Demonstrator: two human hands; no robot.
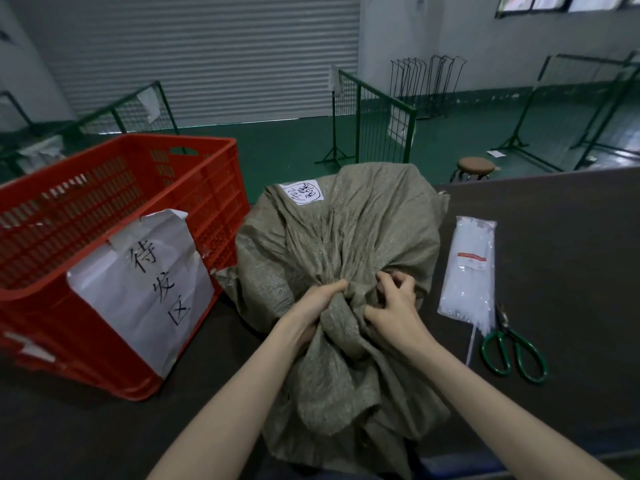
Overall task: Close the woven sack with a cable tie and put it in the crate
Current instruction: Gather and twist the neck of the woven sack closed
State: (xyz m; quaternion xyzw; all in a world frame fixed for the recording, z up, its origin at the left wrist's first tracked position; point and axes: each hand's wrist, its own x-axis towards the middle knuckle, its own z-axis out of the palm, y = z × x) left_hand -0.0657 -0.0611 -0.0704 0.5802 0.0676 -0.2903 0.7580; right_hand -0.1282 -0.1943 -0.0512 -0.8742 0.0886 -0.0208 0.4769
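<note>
The red crate [114, 244] stands at the left on the table [554, 237]. Beside it lies the woven sack [332, 237]; left hand [320, 299] and right hand [394, 306] both grip its gathered neck tightly. A bag of cable ties [469, 268] lies right.

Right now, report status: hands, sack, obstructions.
Left hand and right hand both clenched on grey-green woven sack neck. No tie on. Clear bag of white cable ties untouched. Red plastic crate open, nothing blocking.
</note>
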